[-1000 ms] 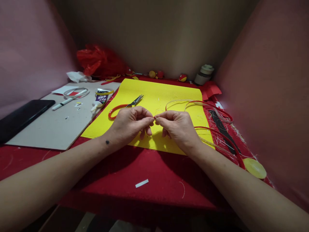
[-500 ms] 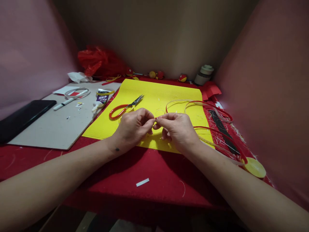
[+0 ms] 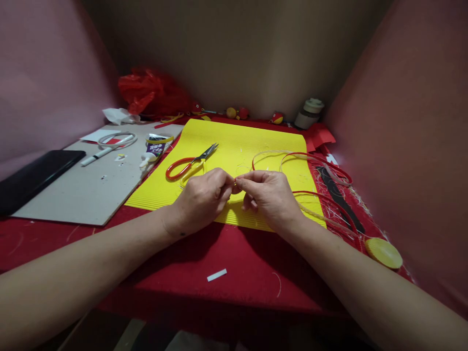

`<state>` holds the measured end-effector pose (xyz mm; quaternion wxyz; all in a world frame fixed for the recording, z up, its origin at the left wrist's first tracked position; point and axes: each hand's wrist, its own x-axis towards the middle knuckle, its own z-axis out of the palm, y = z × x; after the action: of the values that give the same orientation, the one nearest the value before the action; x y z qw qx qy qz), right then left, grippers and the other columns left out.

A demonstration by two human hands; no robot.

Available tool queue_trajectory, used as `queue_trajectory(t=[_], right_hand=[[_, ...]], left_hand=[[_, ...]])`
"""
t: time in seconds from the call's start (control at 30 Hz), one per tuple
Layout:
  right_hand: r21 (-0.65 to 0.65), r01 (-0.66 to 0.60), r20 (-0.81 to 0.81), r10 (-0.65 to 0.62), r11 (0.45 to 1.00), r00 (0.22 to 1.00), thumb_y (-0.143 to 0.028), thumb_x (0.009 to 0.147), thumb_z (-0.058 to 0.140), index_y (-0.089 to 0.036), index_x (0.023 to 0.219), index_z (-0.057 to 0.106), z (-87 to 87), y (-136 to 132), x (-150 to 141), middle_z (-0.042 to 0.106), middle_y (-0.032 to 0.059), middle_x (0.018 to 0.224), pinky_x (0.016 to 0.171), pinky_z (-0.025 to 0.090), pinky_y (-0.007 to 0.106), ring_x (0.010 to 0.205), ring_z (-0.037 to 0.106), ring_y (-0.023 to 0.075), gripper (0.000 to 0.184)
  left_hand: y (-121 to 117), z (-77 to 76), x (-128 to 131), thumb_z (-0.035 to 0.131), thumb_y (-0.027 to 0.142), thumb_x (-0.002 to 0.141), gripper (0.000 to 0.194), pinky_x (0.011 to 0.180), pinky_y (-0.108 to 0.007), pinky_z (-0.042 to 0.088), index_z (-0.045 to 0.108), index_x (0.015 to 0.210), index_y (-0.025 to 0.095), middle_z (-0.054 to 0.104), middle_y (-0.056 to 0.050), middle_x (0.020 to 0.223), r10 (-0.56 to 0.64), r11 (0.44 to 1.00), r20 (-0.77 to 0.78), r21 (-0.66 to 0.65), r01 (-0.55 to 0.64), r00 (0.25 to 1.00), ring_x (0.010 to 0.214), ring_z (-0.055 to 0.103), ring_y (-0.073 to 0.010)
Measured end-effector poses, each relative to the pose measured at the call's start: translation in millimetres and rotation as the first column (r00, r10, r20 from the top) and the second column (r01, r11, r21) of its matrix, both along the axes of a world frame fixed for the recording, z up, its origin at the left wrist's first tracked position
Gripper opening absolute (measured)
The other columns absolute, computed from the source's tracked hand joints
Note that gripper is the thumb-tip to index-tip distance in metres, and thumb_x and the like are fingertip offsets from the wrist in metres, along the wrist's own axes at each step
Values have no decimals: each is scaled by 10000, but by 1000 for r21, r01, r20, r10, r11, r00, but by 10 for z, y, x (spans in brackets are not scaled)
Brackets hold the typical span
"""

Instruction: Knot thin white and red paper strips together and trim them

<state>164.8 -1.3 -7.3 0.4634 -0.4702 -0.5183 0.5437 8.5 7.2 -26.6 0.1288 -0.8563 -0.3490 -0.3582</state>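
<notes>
My left hand [image 3: 204,197] and my right hand [image 3: 268,195] meet fingertip to fingertip over the near edge of a yellow corrugated sheet [image 3: 241,146]. Both pinch the end of a thin red paper strip [image 3: 314,158], which loops away to the right across the sheet and the red cloth. The pinched end itself is tiny and mostly hidden by my fingers. Red-handled scissors [image 3: 188,163] lie on the sheet just beyond my left hand.
A grey board [image 3: 80,187] at left carries a white pen [image 3: 100,153], a glue tube [image 3: 151,151] and paper rings. A black tablet [image 3: 31,175] lies far left. Small balls, a red bag [image 3: 151,92] and a jar [image 3: 309,113] line the back wall. A yellow disc [image 3: 383,252] sits near right.
My left hand has rolled inward, its knuckles turning toward the right hand, and both hands have shifted slightly right. The red strip near the yellow disc has moved a little.
</notes>
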Motion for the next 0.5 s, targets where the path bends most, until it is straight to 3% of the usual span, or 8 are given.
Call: queue_trajectory(t=[0.1,0.37,0.5], right_hand=[[18,-12,-18,12,1000,1000,-175,733,634,-122,677,663,-8,8,5,658,-7,612,342,325,171,351,511,40,83],[56,-118,-1,119,991,993,-233,776,605,-132,717,633,-18,64,51,678,5,656,352,347,171,371,523,44,120],[-17,-254,-47,253,967,966,-272,737,654,-135,674,614,8,121,148,666,-11,609,318,294,168,337,479,35,156]], left_hand=[[-8,10,12,476,136,862,111,577,-228,470,561,792,140,646,-34,693,-15,1000,-4,-21,15,1000,625,616,-122],[-4,120,-16,539,204,832,47,527,-209,449,554,796,178,623,11,646,30,943,193,-331,36,981,533,573,-89],[19,160,-51,583,212,824,121,497,-196,449,559,940,183,611,22,666,-23,868,327,-462,181,945,507,560,-76]])
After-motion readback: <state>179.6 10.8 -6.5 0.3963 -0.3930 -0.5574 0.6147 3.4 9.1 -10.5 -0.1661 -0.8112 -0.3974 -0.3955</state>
